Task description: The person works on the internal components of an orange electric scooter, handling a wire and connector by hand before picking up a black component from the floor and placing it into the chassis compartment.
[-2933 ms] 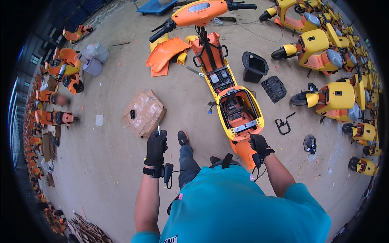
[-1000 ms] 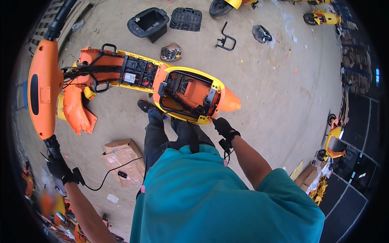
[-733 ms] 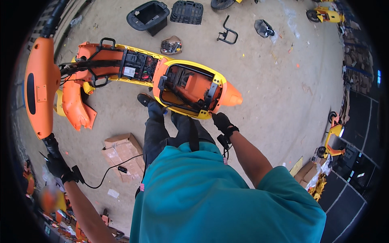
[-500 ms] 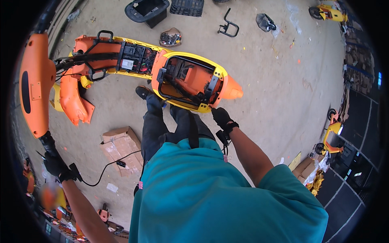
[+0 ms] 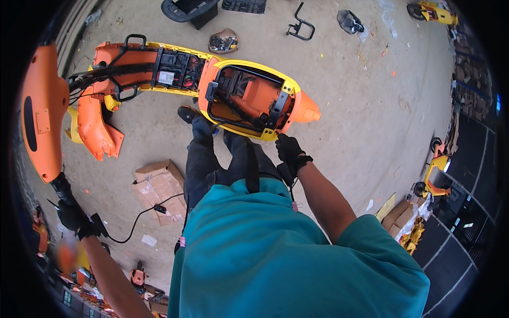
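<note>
A partly dismantled orange and yellow scooter lies across my view, with its handlebar housing (image 5: 45, 122) at left and its opened seat compartment (image 5: 249, 93) at centre. My left hand (image 5: 73, 213), black-gloved, is closed round the black handlebar grip (image 5: 62, 186), with a thin tool (image 5: 53, 204) sticking out from it. My right hand (image 5: 288, 149), also gloved, has its fingers curled on the rear rim of the seat compartment beside a yellow corner bracket (image 5: 269, 133). Exposed electrical parts (image 5: 177, 69) sit in the middle body section.
Loose orange panels (image 5: 98, 135) and a flattened cardboard box (image 5: 156, 193) lie on the floor (image 5: 360, 138). Beyond the scooter are a black bin (image 5: 191, 13), a box of small parts (image 5: 222, 41) and a bent black bracket (image 5: 301, 26). More scooters (image 5: 435, 169) stand at the edges.
Since the earliest frame my view has turned and my left hand has gone onto the handlebar grip with the tool. Lately the scooter and floor items have shifted slightly upward in view.
</note>
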### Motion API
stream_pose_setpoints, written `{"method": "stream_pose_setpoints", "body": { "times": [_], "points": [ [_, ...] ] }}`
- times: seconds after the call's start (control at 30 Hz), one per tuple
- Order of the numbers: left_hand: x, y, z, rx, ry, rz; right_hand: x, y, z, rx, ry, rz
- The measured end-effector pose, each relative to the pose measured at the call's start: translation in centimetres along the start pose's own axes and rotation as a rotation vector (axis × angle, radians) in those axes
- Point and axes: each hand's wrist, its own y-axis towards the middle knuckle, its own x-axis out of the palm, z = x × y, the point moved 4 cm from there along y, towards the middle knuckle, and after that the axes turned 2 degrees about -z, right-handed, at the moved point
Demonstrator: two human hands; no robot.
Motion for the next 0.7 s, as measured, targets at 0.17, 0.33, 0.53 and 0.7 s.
{"method": "stream_pose_setpoints", "body": {
  "times": [0.17, 0.33, 0.53, 0.7],
  "points": [
    [0.2, 0.7, 0.7, 0.032, -0.026, 0.021, -1.0, -1.0, -4.3, -0.194, -0.260, 0.169],
    [-0.4, 0.8, 1.1, 0.038, -0.013, -0.003, 0.9, 0.3, 0.2, 0.049, -0.089, 0.014],
    [-0.7, 0.6, 1.1, 0.032, -0.023, 0.024, -1.9, -1.1, -7.0, -0.071, -0.880, 0.144],
    [-1.1, 0.8, 1.8, 0.023, -0.047, 0.009, -1.8, 0.6, -1.2, 0.282, -0.208, 0.043]
  ]
}}
